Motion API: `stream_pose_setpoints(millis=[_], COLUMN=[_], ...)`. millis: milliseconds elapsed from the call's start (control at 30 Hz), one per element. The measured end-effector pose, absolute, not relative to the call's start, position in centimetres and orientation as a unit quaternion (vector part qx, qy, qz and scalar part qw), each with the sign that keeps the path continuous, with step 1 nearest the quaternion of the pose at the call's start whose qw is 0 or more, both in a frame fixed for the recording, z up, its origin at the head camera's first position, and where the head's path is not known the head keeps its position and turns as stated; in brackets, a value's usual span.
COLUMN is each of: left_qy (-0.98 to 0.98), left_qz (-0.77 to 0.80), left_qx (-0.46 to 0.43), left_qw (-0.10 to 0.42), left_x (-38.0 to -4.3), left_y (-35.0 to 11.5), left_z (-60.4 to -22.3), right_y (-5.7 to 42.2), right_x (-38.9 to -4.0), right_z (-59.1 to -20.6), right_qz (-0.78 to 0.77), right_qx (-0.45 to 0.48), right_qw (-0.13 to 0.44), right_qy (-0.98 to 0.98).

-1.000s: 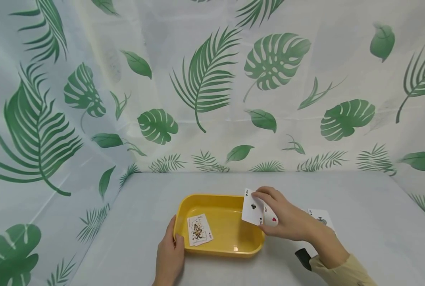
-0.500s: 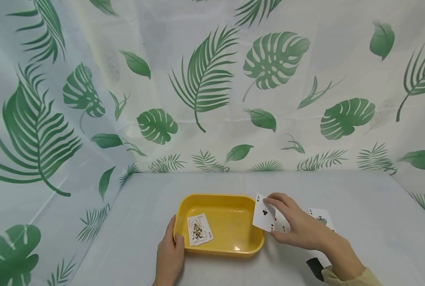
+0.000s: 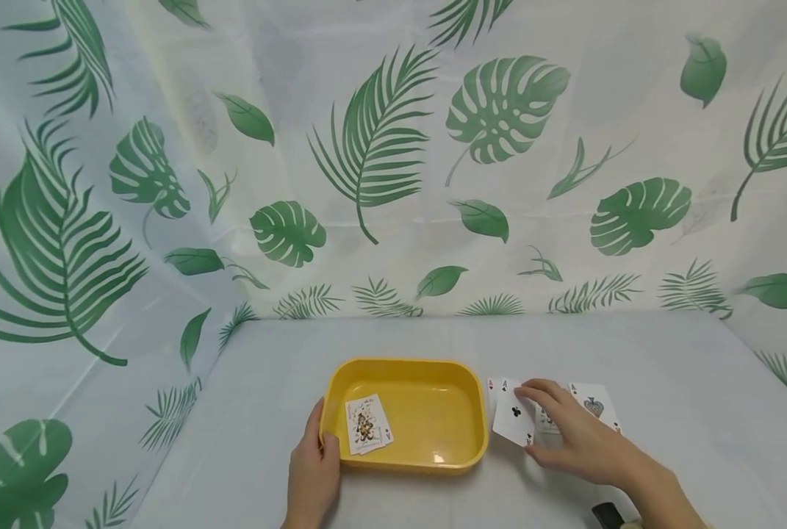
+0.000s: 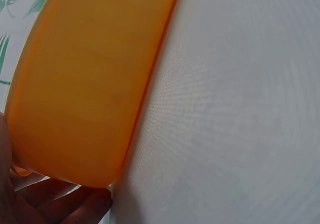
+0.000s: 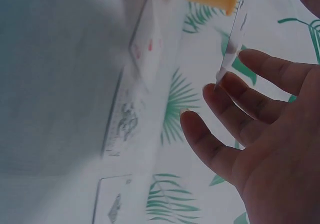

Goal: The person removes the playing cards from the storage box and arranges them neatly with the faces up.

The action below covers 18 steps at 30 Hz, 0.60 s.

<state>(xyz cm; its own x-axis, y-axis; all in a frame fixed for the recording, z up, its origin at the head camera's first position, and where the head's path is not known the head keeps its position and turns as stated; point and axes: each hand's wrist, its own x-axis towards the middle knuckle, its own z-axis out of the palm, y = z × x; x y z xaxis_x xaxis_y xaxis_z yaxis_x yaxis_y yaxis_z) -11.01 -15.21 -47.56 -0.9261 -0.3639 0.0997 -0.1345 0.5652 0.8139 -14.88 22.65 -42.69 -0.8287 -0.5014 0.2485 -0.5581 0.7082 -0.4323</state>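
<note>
My left hand (image 3: 314,470) grips the left end of a yellow tray (image 3: 403,464), thumb at the rim and fingers against the outer wall. Inside the tray, toward its left, lies a joker card (image 3: 365,426) overlapping an ace. To the right of the tray my right hand (image 3: 575,433) pinches an ace of clubs (image 3: 515,420) between thumb and fingers, tilted just above the table. A card with a red A (image 3: 492,389) lies partly hidden behind it. Farther right are a picture card (image 3: 547,421), partly covered by the hand, and an ace of spades (image 3: 594,405).
The pale table (image 3: 367,338) runs back to a white sheet printed with green leaves (image 3: 373,147). In the right wrist view the table cards, the picture card (image 5: 125,121) among them, lie in a row beside the raised hand.
My right hand has moved right and down with the ace of clubs, from over the tray's right rim to beside the tray. My left hand keeps its hold on the tray.
</note>
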Motion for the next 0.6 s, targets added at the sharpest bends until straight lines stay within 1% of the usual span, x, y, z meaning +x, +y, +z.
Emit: stream_pose_setpoints(millis=[100, 233, 333, 533, 600], left_qy=[-0.875, -0.875, -0.875, -0.875, -0.874], left_qz=[-0.443, -0.443, -0.443, -0.443, -0.445], left_qx=[0.147, 0.146, 0.144, 0.144, 0.141], left_qw=[0.128, 0.130, 0.132, 0.132, 0.132], left_x=[-10.9, -10.9, -10.9, -11.0, -11.0], left_y=[-15.2, -15.2, -15.2, -15.1, -15.1], left_z=[-47.4, -47.4, -47.4, -47.5, -47.5], right_y=[23.0, 23.3, 23.3, 23.1, 23.0], right_x=[-14.5, -14.1, -13.7, -13.0, -12.7], right_z=[-43.5, -44.8, -45.5, -46.2, -46.4], right_qz=[0.248, 0.237, 0.226, 0.203, 0.194], right_qx=[0.289, 0.307, 0.322, 0.329, 0.330], right_qw=[0.062, 0.089, 0.098, 0.074, 0.076], right_qy=[-0.922, -0.917, -0.914, -0.919, -0.921])
